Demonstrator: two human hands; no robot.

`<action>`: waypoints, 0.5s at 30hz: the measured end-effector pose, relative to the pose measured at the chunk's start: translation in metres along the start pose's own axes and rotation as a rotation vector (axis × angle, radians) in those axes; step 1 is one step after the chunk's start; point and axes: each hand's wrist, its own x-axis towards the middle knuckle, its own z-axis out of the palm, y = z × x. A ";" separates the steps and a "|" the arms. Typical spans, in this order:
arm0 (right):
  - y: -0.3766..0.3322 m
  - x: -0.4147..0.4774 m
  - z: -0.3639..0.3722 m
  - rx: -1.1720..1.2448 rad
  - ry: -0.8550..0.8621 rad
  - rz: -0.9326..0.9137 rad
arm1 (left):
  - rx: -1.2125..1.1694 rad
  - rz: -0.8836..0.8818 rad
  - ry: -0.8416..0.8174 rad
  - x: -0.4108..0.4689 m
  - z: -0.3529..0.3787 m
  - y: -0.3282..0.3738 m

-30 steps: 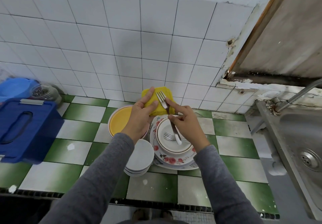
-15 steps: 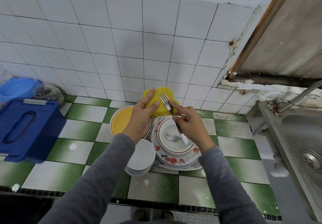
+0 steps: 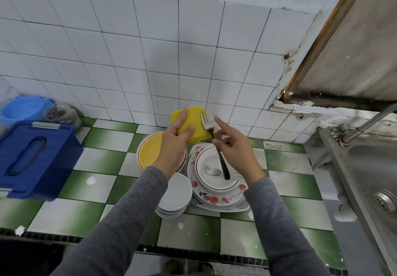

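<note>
The left hand (image 3: 171, 146) is holding the yellow sponge (image 3: 192, 123) raised above the bench (image 3: 96, 157), its grip curling round the pad with the thumb across the front, so that a flat face is presenting itself to the fork (image 3: 220, 159). The right hand (image 3: 236, 155) is pinching the fork at its neck between the thumb and curled fingers, with the index finger pointing free. The tines are standing up against the sponge and the handle is hanging down over the stacked plates (image 3: 214, 199). This hold is judged to be leaving the tines exposed for wiping. A second fork (image 3: 211, 170) is lying in the top plate, probably awaiting the same treatment. A yellow bowl (image 3: 150, 153) and nested white bowls (image 3: 178, 192) are sitting just beside the stack. The bench is showing speckled green-and-white checked tiles, white wall tiles (image 3: 150, 61) are rising behind it, a steel sink (image 3: 376, 168) is lying to the right and a blue box (image 3: 32, 157) to the left
</note>
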 end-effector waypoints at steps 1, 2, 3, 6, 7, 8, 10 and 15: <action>-0.002 0.000 0.001 0.009 0.005 0.006 | 0.003 -0.003 -0.010 -0.001 0.001 0.000; -0.003 0.001 0.003 0.007 0.012 0.008 | 0.005 -0.009 -0.021 -0.001 0.001 0.000; -0.003 0.001 0.004 0.003 0.020 0.004 | 0.012 -0.013 -0.032 -0.001 0.002 -0.001; -0.008 0.003 0.007 -0.053 0.049 -0.009 | 0.081 0.011 -0.050 0.000 0.003 -0.005; -0.010 0.003 0.008 -0.090 0.056 -0.023 | 0.114 0.027 -0.052 -0.001 0.004 -0.006; -0.013 0.004 0.009 -0.145 0.063 -0.046 | 0.145 0.041 -0.055 -0.002 0.004 -0.006; -0.017 0.005 0.011 -0.273 0.065 -0.110 | 0.195 0.061 -0.069 -0.003 0.005 -0.007; -0.021 0.004 0.021 -0.407 0.077 -0.221 | 0.249 0.054 -0.121 -0.004 0.006 -0.010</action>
